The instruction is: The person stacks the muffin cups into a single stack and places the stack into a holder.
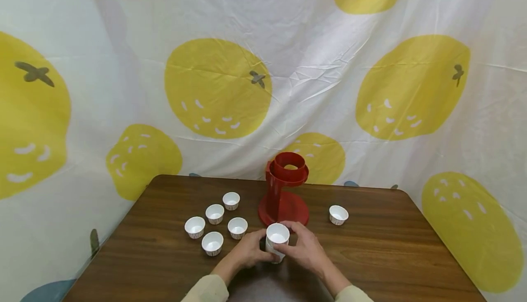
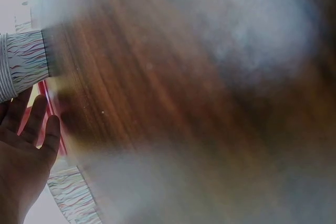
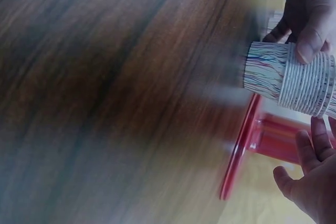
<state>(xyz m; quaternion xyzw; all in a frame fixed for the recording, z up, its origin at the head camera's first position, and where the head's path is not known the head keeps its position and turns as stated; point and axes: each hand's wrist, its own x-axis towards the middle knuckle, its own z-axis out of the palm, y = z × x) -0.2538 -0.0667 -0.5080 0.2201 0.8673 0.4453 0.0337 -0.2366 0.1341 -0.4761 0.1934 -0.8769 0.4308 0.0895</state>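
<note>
A stack of white paper baking cups, with streaked sides and ridged rims, stands before the person at the table's near middle. The left hand grips it from the left, its thumb across the front. At the top of the stack a cup sits raised above the rims below. The right hand pinches this top cup, thumb in front and fingers behind. In the left wrist view the left hand shows at the edge beside the stack. Fingers of the right hand reach the rim in the right wrist view.
A red stand with a round base and ring-shaped top rises just behind the hands. Several single paper cups are spread to the left, and another cup sits to the right. A lemon-print cloth hangs behind the brown table.
</note>
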